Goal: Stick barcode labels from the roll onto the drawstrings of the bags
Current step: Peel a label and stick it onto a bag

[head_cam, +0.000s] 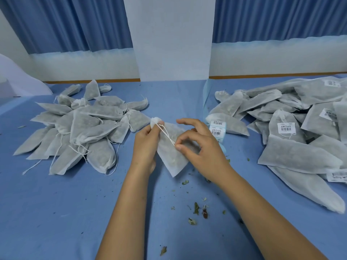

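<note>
Dotting blue cloth [56, 212] below curtains [65, 21], bags [78, 128], seemingly leaf bits [196, 208]

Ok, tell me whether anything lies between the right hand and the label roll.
Nothing visible does. The label roll lies just beyond the right hand, against the labelled pile, its lower part hidden by that hand. The right hand is busy, though: it pinches the drawstring of the bag that the left hand holds.

The label roll [217, 128] sits partly hidden behind the right hand [200, 150]; its print is illegible.
</note>
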`<move>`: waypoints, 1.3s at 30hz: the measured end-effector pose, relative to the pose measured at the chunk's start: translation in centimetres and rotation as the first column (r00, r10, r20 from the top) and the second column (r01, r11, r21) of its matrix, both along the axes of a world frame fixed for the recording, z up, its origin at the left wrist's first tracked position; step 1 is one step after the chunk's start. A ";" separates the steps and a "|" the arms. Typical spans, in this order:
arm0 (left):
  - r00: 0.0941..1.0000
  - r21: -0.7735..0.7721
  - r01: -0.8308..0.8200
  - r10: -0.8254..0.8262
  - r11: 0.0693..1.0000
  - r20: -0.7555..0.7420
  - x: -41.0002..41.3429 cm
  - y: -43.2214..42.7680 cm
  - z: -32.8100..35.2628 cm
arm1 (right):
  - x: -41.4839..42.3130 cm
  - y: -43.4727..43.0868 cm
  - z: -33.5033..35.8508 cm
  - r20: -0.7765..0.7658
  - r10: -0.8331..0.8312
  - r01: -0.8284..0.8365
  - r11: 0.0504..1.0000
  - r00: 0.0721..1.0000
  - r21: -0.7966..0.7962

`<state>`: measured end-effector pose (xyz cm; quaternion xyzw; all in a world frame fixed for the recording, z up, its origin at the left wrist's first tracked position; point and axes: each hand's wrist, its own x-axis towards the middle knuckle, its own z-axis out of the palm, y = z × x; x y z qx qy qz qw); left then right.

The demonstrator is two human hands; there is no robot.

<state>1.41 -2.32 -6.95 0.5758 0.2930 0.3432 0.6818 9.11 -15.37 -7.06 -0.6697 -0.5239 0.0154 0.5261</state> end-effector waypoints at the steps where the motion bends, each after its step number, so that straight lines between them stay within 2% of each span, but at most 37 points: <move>1: 0.999 -0.022 0.013 -0.012 1.000 0.043 -0.1 0.1 0.0 | 0.2 0.0 0.0 -0.043 0.018 -0.020 0.999 0.999 -0.037; 5: 0.991 -0.047 0.034 -0.027 0.998 0.133 0.1 -0.2 0.2 | 0.6 -0.2 0.1 -0.096 0.042 -0.050 0.995 0.994 -0.084; 9: 0.973 0.001 0.064 -0.063 0.998 0.222 0.3 -0.2 0.3 | 1.0 -0.3 0.3 -0.129 -0.043 0.046 0.999 0.991 0.023; 11: 0.967 0.125 0.101 -0.127 0.987 0.219 0.2 -0.3 0.1 | 1.3 -0.3 0.5 -0.171 -0.080 0.093 0.993 0.982 0.072; 15: 0.980 0.463 0.151 -0.192 0.873 0.043 0.4 -1.1 -0.2 | 1.5 -0.3 0.6 -0.140 -0.062 0.067 0.997 0.988 0.035; 18: 0.999 0.576 0.012 -0.036 0.817 0.030 0.6 -1.1 -0.2 | 2.1 -0.6 0.8 -0.129 -0.024 0.023 1.000 0.991 -0.005; 21: 0.978 0.605 -0.203 0.191 0.770 0.085 0.1 -0.5 0.0 | 3.8 -1.1 1.0 -0.079 -0.251 0.249 0.968 0.965 -0.034; 23: 0.941 0.606 -0.324 0.316 0.726 0.125 -0.1 -0.2 -0.1 | 5.0 -1.5 0.8 -0.007 -0.386 0.380 0.910 0.922 -0.166; 25: 0.905 0.628 -0.407 0.386 0.664 0.178 -0.1 -0.2 -0.1 | 5.7 -1.9 0.4 -0.018 -0.380 0.354 0.877 0.925 -0.324; 27: 0.887 0.668 -0.433 0.417 0.606 0.197 0.0 -0.2 -0.1 | 5.8 -2.0 0.1 -0.033 -0.307 0.259 0.852 0.951 -0.455; 29: 0.887 0.701 -0.423 0.422 0.574 0.189 0.1 0.1 -0.4 | 5.6 -2.0 -0.1 0.009 -0.237 0.207 0.829 0.971 -0.519; 30: 0.892 0.725 -0.404 0.414 0.558 0.179 0.2 0.2 -0.5 | 5.6 -1.9 -0.1 0.036 -0.221 0.209 0.838 0.974 -0.503; 32: 0.916 0.805 -0.341 0.364 0.486 0.168 0.3 0.3 -0.6 | 5.5 -1.9 0.1 0.033 -0.231 0.227 0.899 0.972 -0.375; 35: 0.960 0.901 -0.242 0.225 0.361 0.168 0.4 -0.2 -0.8 | 4.8 -1.8 0.6 -0.098 -0.186 0.169 0.973 0.978 -0.159; 39: 0.968 0.905 -0.249 0.110 0.346 0.224 0.7 -1.0 -1.2 | 3.6 -1.4 0.6 -0.197 -0.094 0.088 0.995 0.976 -0.040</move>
